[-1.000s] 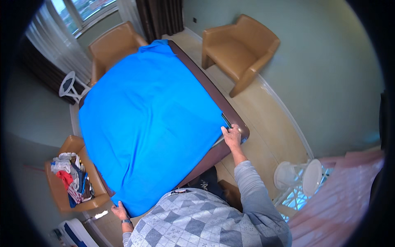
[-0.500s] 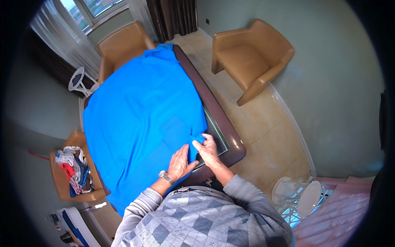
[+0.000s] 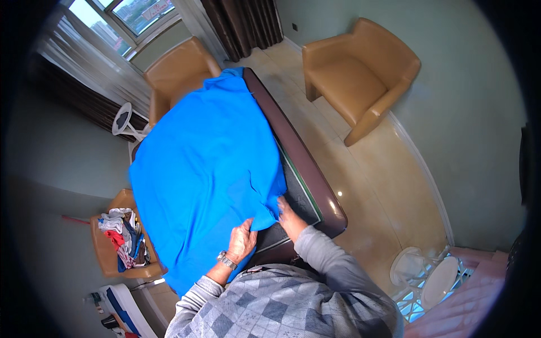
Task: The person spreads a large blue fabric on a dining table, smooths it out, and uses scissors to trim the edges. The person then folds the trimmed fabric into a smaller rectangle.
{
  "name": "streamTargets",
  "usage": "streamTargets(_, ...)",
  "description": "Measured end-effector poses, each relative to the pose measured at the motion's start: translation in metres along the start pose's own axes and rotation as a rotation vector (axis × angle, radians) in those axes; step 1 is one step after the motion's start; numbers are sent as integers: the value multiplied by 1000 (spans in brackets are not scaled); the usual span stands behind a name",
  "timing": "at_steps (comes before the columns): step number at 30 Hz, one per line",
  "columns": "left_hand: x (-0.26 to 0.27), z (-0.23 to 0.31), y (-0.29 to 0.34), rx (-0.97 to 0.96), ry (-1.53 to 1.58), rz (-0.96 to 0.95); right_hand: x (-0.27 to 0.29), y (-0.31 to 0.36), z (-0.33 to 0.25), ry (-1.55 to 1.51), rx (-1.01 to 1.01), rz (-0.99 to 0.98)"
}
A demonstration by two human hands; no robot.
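Note:
A large bright blue cloth (image 3: 197,158) lies wrinkled over the table (image 3: 301,149), which has a brown padded rim and a dark inset top. My left hand (image 3: 241,242), with a metal watch at its wrist, is closed on the cloth's near edge. To its right, my right hand (image 3: 286,214) grips the same cloth near its right corner. Its fingertips are partly hidden by the fabric and slightly blurred. Between my hands the edge is lifted in a fold, and dark tabletop shows beneath and beside it.
Tan armchairs stand at the far side (image 3: 180,70) and far right (image 3: 360,73). Another armchair (image 3: 104,250) at the left holds a pile of clothes (image 3: 125,239). A small white side table (image 3: 123,119) is at the far left; white round-topped stools (image 3: 439,281) stand at lower right.
My left hand has gone from lying flat on the cloth to gripping its edge. My right hand has shifted slightly nearer with its part, uncovering more dark tabletop. The view has turned slightly.

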State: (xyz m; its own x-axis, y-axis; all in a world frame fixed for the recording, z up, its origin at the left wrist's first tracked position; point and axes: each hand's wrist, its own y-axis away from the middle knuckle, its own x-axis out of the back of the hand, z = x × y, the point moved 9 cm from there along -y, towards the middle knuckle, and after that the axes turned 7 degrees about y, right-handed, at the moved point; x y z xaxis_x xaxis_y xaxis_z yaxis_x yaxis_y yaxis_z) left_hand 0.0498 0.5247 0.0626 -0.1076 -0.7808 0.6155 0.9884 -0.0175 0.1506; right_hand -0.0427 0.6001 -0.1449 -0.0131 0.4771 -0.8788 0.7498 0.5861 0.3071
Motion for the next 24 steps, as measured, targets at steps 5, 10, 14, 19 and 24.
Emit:
streamTargets(5, 1, -5, 3, -60, -78, -17, -19, -58, -106, -105, 169, -167)
streamTargets(10, -5, 7, 6, -33, -199, -111, -18, -67, -210, -97, 297, -83)
streamTargets(14, -24, 15, 2, -143, -222, -192, 13, -40, -251, -6, 331, 330)
streamTargets(19, -50, 3, -4, -159, -281, -298, 25, -12, -236, 441, 75, 488)
streamTargets(24, -72, -9, -7, -96, -165, -415, 53, -2, -253, 854, 209, 740)
